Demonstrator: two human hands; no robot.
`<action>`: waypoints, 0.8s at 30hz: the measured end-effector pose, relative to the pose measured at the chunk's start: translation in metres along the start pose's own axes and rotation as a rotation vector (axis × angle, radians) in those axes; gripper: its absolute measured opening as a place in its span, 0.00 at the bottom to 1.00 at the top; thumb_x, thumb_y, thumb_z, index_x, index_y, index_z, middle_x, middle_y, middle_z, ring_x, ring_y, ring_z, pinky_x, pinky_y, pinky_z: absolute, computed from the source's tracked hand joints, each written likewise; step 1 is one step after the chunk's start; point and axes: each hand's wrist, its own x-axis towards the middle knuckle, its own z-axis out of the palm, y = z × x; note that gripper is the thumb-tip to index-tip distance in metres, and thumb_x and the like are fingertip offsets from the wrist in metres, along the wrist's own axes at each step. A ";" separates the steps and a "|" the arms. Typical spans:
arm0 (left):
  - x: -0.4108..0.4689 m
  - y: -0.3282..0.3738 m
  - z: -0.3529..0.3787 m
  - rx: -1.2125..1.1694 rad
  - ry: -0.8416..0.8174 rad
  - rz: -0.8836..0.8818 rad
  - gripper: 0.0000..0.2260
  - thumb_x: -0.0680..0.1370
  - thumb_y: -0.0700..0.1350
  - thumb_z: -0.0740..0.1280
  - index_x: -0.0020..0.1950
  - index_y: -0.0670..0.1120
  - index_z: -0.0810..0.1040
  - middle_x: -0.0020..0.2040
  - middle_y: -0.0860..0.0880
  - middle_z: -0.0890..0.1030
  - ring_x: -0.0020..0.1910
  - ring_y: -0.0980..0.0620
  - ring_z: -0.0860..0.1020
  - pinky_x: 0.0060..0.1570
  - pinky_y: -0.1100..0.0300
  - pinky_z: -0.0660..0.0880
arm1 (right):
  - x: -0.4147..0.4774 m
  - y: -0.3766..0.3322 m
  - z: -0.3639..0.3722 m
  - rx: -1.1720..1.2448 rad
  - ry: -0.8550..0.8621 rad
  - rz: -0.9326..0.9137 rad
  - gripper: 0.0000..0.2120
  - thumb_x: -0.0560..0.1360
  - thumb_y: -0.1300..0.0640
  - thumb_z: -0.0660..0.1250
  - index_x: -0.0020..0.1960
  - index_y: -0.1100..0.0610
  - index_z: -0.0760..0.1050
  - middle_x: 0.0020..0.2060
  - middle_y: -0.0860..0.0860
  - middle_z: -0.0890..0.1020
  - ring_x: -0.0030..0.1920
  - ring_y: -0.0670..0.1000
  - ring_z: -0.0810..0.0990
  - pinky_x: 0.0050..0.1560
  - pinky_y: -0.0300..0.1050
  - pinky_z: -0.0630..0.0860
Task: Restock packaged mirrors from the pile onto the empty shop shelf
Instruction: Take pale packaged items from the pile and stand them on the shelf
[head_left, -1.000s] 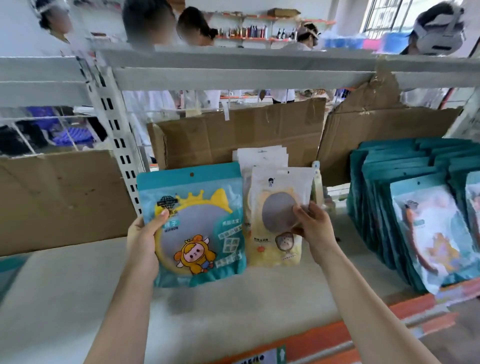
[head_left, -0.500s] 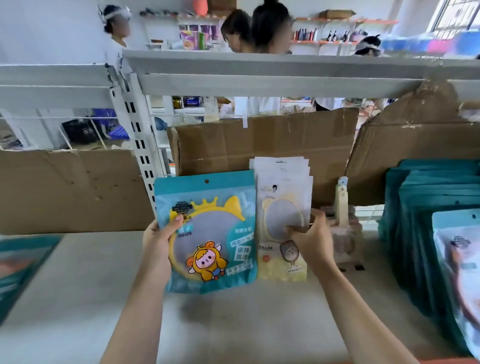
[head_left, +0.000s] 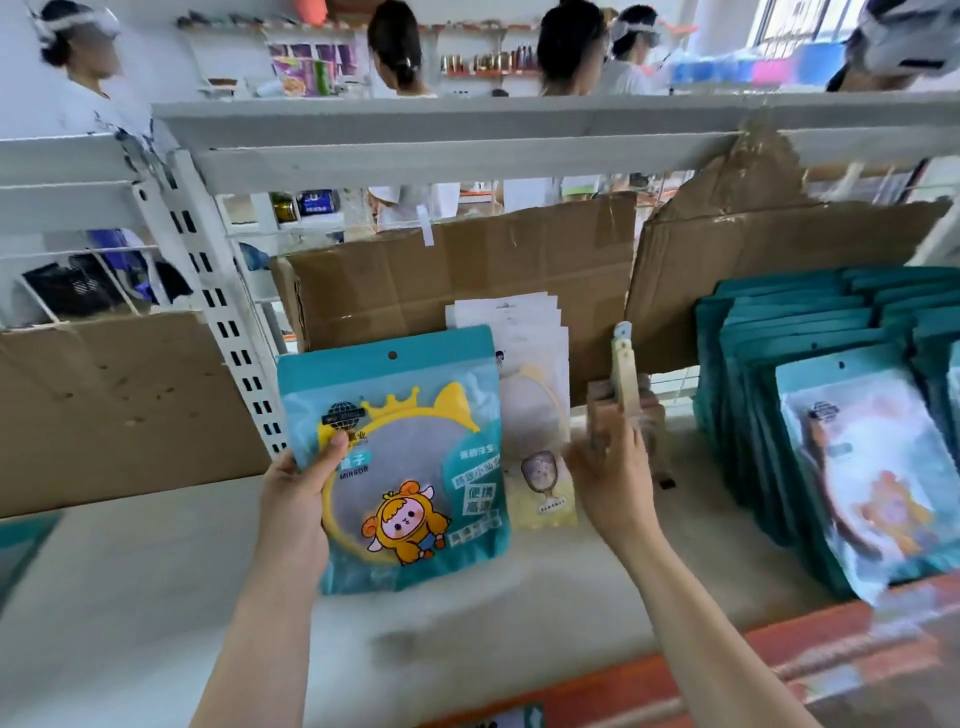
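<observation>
Left hand (head_left: 296, 499) pinches a teal mirror pack (head_left: 400, 467) upright for shelving; right hand (head_left: 613, 478), blurred, seems empty and loosely curled.

All that shows of this person is 2 arms. The left forearm (head_left: 260, 639) and right forearm (head_left: 717, 639) are both bare, skin uncovered from the wrist right to the bottom edge of the view. They are slim, with smooth skin and narrow wrists. The left hand (head_left: 296, 499) has slender fingers, and its thumbnail (head_left: 340, 440) is short, rounded and plain. The right hand (head_left: 608, 478) shows its back, the knuckles faint; its fingers are smeared by blur, so their nails cannot be made out.
</observation>
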 end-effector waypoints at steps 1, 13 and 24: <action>-0.002 -0.002 0.006 0.002 0.001 -0.001 0.08 0.75 0.37 0.67 0.40 0.47 0.83 0.36 0.51 0.84 0.35 0.53 0.83 0.40 0.57 0.80 | -0.007 0.001 -0.005 0.014 -0.010 -0.018 0.19 0.72 0.55 0.70 0.59 0.57 0.69 0.54 0.54 0.75 0.53 0.56 0.74 0.47 0.48 0.71; -0.078 -0.054 0.143 0.013 -0.197 -0.098 0.02 0.74 0.42 0.69 0.46 0.48 0.80 0.47 0.45 0.82 0.56 0.39 0.78 0.63 0.40 0.70 | -0.057 0.051 -0.130 0.194 -0.188 0.092 0.28 0.71 0.35 0.62 0.63 0.53 0.71 0.58 0.47 0.79 0.59 0.44 0.76 0.61 0.47 0.73; -0.185 -0.107 0.289 0.034 -0.307 -0.078 0.03 0.68 0.48 0.70 0.41 0.51 0.82 0.39 0.52 0.84 0.49 0.45 0.80 0.60 0.40 0.73 | -0.030 0.144 -0.279 0.087 -0.074 0.118 0.14 0.73 0.60 0.71 0.56 0.54 0.71 0.46 0.47 0.79 0.46 0.49 0.78 0.41 0.31 0.73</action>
